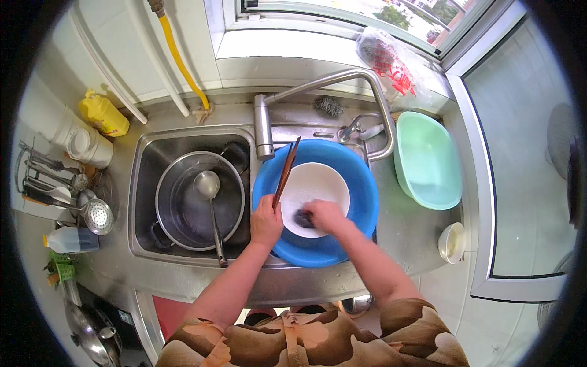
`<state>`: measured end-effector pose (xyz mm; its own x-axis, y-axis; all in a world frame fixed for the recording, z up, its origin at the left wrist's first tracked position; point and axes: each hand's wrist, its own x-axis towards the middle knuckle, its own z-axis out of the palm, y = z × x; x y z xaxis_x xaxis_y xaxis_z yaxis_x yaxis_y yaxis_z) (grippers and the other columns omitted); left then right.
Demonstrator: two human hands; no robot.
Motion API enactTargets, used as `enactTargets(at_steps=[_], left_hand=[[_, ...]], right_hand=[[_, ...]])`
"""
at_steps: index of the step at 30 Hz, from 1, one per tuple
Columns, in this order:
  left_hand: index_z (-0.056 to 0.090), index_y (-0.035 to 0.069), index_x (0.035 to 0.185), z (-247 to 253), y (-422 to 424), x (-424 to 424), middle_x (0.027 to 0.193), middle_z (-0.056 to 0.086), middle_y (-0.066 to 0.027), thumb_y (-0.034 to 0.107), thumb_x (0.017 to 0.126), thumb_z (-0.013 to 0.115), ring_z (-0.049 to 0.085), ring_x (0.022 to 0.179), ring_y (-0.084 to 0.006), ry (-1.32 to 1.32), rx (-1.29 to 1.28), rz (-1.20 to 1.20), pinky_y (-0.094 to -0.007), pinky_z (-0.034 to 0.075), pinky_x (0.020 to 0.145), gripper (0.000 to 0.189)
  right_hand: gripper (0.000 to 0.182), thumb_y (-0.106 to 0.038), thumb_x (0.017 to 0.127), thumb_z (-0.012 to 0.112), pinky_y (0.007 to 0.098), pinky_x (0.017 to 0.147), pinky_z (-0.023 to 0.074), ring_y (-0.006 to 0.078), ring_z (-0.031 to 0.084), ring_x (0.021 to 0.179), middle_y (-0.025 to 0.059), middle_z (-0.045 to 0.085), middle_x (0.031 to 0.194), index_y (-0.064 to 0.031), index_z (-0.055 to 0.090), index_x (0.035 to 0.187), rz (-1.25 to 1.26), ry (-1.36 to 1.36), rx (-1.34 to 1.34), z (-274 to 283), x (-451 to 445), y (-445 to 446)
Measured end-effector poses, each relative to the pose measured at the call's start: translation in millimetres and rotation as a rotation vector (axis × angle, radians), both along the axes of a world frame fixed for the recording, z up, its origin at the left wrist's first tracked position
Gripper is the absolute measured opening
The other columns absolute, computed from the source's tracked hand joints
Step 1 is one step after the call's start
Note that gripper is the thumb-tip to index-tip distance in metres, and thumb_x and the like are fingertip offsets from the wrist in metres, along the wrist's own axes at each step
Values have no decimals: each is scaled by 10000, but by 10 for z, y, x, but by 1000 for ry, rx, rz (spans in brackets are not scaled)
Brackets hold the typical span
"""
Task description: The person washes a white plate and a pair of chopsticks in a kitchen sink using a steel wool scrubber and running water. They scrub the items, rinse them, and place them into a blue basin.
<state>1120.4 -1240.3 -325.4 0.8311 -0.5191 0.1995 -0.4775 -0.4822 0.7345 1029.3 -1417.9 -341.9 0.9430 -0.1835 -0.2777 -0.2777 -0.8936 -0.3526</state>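
Observation:
A white bowl [321,183] sits inside a large blue plastic basin [362,192] at the right-hand sink. My left hand [267,221] is closed around brown chopsticks [287,172] at the bowl's left side; their ends point up and away from me. Inside the bowl, my right hand [324,215] grips a dark scouring pad [303,219] against its inner surface; the hand is slightly blurred. In the left sink basin stands a large metal pot [183,229], with a metal ladle [207,184] lying across it.
A steel faucet [263,128] arches behind the blue basin. A mint-green plastic basin [429,160] and a small white bowl [451,243] are at right. Steel wool [329,106] lies behind. At left are a yellow bottle [104,113], a skimmer [98,217] and a plastic jug [73,239].

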Motion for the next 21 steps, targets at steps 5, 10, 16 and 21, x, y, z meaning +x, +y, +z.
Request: enactTargets(at_steps=[5, 10, 16, 21], left_hand=[[520, 2, 989, -34, 0, -16, 928, 581, -215, 95, 850, 554, 569, 855, -407, -2, -29, 30, -468, 462, 732, 170], [515, 15, 1009, 31, -79, -29, 913, 580, -204, 89, 855, 558, 569, 840, -405, 5, -26, -23, -472, 461, 709, 177], [513, 14, 1012, -55, 11, -13, 928, 581, -206, 81, 849, 560, 568, 857, -407, 37, -20, 28, -471, 464, 714, 183], [512, 7, 1012, 30, -57, -39, 955, 582, -198, 71, 845, 558, 572, 875, -396, 49, -22, 15, -460, 474, 736, 185]], right_hand=[[175, -91, 787, 605, 432, 702, 515, 314, 634, 819, 102, 642, 938, -127, 639, 954, -480, -398, -126, 416, 176, -322], [262, -53, 761, 607, 399, 820, 487, 336, 617, 927, 139, 645, 1013, -102, 629, 1018, -485, -518, 204, -481, 513, -81], [221, -137, 761, 575, 421, 746, 511, 295, 647, 841, 111, 672, 883, -204, 705, 927, -6, 184, -166, 143, 106, -110], [165, -175, 791, 559, 445, 671, 529, 322, 653, 791, 139, 640, 895, -101, 646, 910, -104, -35, -153, 389, 38, -112]])
